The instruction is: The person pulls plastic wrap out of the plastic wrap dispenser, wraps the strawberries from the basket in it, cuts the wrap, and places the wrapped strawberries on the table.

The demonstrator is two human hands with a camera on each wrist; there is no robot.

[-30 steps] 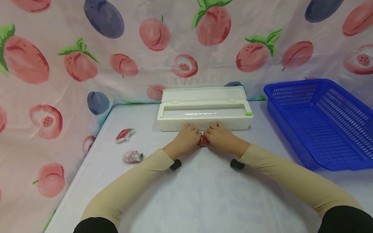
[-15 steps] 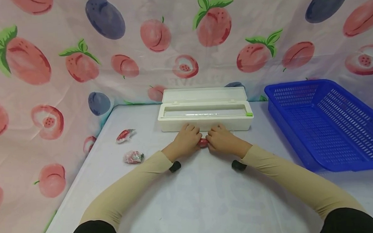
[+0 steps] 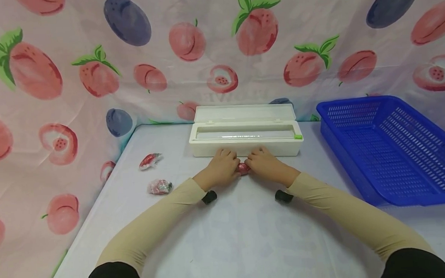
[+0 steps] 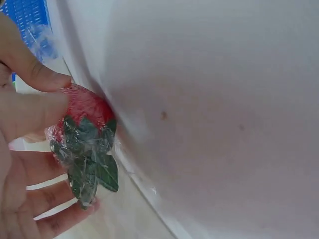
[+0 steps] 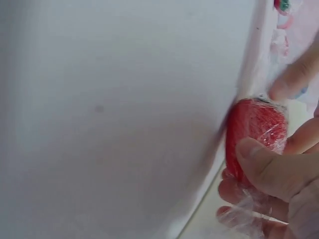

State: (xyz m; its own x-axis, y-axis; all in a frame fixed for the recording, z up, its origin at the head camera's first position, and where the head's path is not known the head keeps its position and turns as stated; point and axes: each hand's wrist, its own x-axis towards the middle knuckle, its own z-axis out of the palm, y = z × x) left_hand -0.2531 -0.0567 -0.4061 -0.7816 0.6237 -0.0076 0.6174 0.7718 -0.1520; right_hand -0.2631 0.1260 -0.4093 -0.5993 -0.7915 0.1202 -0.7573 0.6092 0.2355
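Observation:
Both hands meet at a red strawberry wrapped in clear cling film, just in front of a white cling film box. My left hand pinches its leafy end, where green leaves show under the film in the left wrist view. At the other end my right hand grips it, its thumb pressed on the red side in the right wrist view. A crumpled tail of film sticks out by the right fingers. In the head view the hands hide most of the strawberry.
Two film-wrapped red pieces, one farther back and one nearer, lie on the white-covered table at left. The film box's lid stands raised. A large blue plastic basket sits at right, and a fruit-print cloth hangs behind.
The strawberry has turned a little between the fingers, showing a different side of its film. Both hands stay at nearly the same spot; the right hand has shifted only slightly.

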